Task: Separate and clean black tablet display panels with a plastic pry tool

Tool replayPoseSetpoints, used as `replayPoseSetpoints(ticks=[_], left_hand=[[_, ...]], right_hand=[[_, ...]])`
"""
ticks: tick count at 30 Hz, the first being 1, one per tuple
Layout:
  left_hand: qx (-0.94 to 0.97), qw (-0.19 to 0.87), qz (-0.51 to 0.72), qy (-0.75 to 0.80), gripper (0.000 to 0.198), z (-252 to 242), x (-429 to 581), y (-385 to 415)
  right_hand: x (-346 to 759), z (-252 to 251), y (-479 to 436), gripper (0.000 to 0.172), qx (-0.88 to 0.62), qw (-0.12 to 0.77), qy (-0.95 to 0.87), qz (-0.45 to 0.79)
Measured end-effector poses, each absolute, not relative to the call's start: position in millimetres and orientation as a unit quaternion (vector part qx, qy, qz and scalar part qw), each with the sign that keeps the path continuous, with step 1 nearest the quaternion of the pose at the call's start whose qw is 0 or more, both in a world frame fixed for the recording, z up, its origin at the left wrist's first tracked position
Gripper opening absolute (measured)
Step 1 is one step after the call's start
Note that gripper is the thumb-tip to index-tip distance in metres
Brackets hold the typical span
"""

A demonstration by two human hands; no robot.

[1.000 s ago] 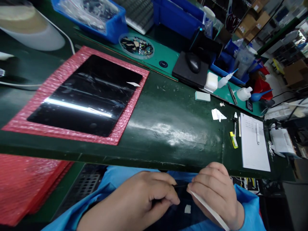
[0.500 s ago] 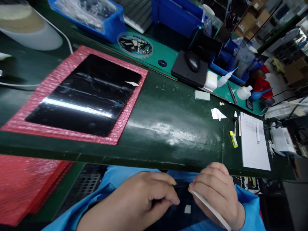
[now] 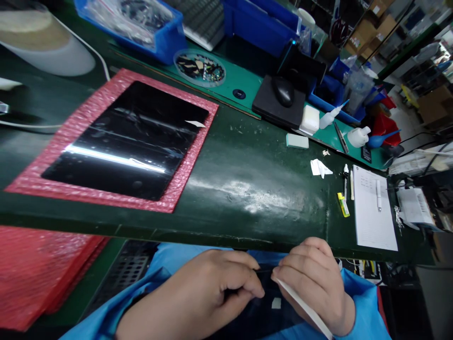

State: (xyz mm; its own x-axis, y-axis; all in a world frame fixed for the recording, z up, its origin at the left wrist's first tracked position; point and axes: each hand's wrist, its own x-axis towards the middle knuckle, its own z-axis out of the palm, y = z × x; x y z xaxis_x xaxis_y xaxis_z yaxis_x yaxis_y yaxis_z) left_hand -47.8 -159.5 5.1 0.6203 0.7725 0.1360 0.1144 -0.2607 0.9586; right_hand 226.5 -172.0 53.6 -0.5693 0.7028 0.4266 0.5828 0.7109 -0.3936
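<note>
Left hand (image 3: 219, 288) and right hand (image 3: 314, 283) just apart, below the near edge of the dark green worktop (image 3: 247, 158)

Right hand: fingers curled together, closed on a long, thin, off-white flat strip (image 3: 305, 309); the strip slants from the fingertips down along the palm side. Left hand: fingers bent, thumb and index tips near each other; cannot tell whether anything is pinched there. A thin dark line spans the gap between the hands; its nature is unclear. Below that gap, a small pale four-sided patch (image 3: 276, 303) shows against a dark area in front of the blue clothing.

On the worktop, left: a large glossy black rectangular panel (image 3: 127, 134) lies flat on a pink bubble-wrap sheet (image 3: 181, 175). A thin white sliver (image 3: 195, 123) rests near the panel's right edge.

Worktop, right: a crumpled white scrap (image 3: 320, 168), a small yellow-labelled tube (image 3: 343, 205), and a white sheet of paper (image 3: 373, 229) with a white pen (image 3: 378, 196) on top.
</note>
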Motion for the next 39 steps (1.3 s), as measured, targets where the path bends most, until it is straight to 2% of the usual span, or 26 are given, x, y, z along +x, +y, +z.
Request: replayPoseSetpoints(ticks=[32,39], left_hand=[[0.721,0.536,0.321,0.3,0.044,8.8,-49.9,-160.8],[0.727,0.521,0.331,0.302,0.046,4.8,-50.0,-159.2]], right_hand=[[226.7,56.3,-168.6,0.02,-0.363,0.294,-0.877,0.113],[224.6,53.9,-169.5,0.026,-0.364,0.292,-0.875,0.127]])
